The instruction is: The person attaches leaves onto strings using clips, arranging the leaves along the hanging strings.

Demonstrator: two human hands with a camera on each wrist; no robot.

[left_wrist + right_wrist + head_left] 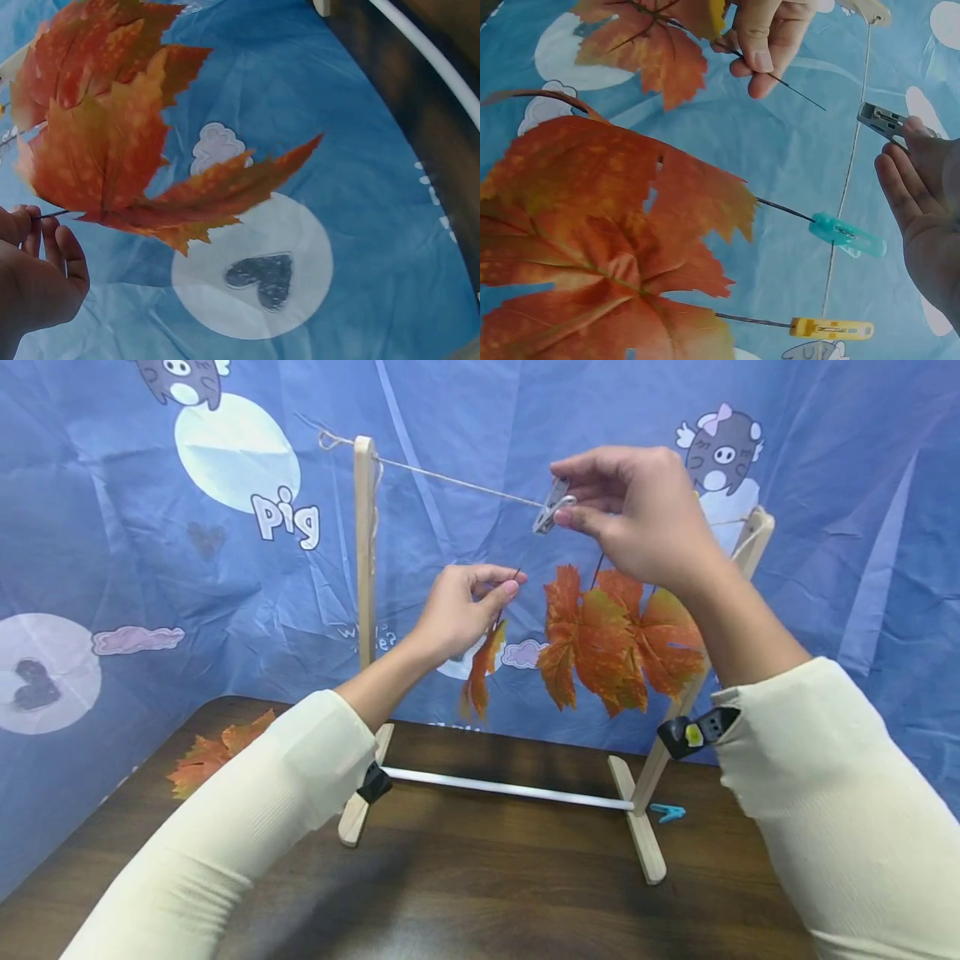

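My left hand (465,606) pinches the thin dark stem (799,91) of an orange artificial maple leaf (480,672), which hangs below the fingers. Up at the string (465,485), my right hand (652,510) holds a grey clothespin (553,510) between thumb and fingers. The clothespin's tip meets the string; whether it bites on it I cannot tell. In the right wrist view, the stem's free end points toward the string, apart from the clothespin. Two more orange leaves (600,643) hang on the right, their stems held by a teal clothespin (847,234) and a yellow clothespin (832,328).
A wooden frame with a left post (365,552), a right post (750,547) and a white bottom bar (510,789) stands on the dark table (480,877). Another leaf (213,756) lies at the left, partly behind my sleeve. A blue clothespin (667,812) lies by the right foot.
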